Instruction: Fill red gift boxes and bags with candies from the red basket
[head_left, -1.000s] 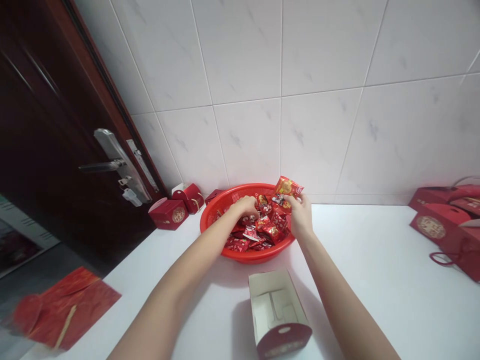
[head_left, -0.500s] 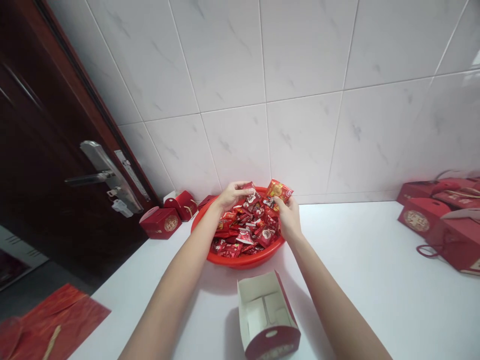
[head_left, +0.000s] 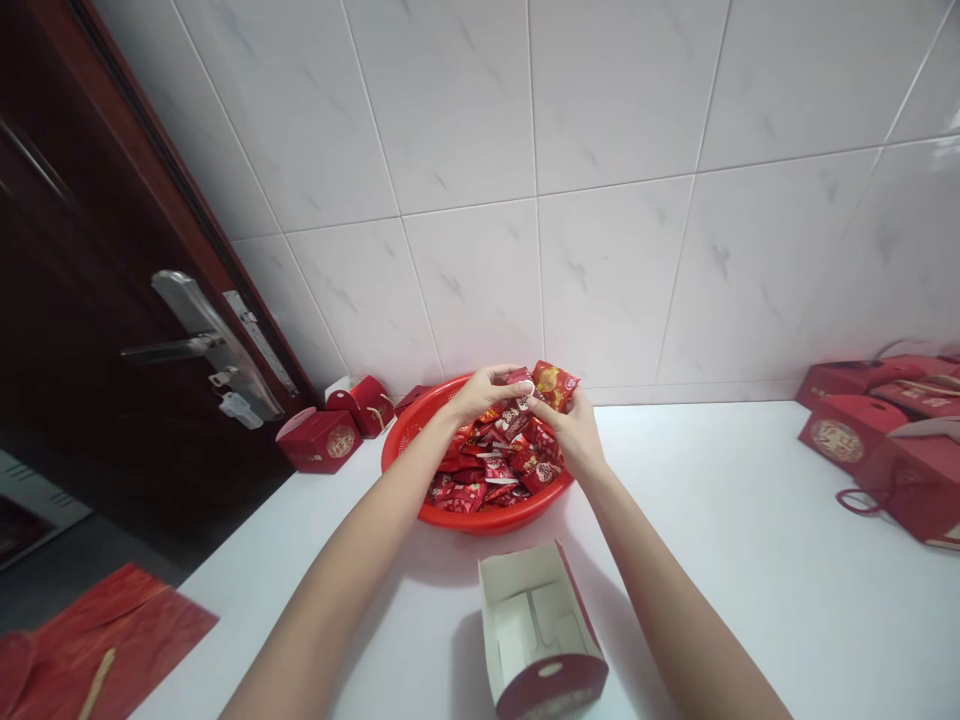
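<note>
Over a red plastic basket [head_left: 405, 440] full of wrapped candies [head_left: 480, 480], my two hands are close together. My left hand [head_left: 484, 392] pinches a dark red candy packet [head_left: 519, 378] at the basket's far side. Just right of it, my right hand [head_left: 574, 425] grips a red and gold candy packet [head_left: 553, 382]; its thumb reaches toward the left fingertips. Below the basket stands an open gift box [head_left: 536, 620], white inside and dark red outside, with a handle slot in its near flap. No candy shows inside it.
Small dark red gift boxes [head_left: 322, 440] stand at the left by the wall. More red boxes [head_left: 847, 440] with cord handles are grouped at the right. A red paper bag [head_left: 112, 640] lies at the lower left, near a dark door [head_left: 90, 330] with a metal handle.
My left hand has moved right with its dark red packet, coming up against my right hand. My right hand has stayed nearly in place, still holding the red and gold packet.
</note>
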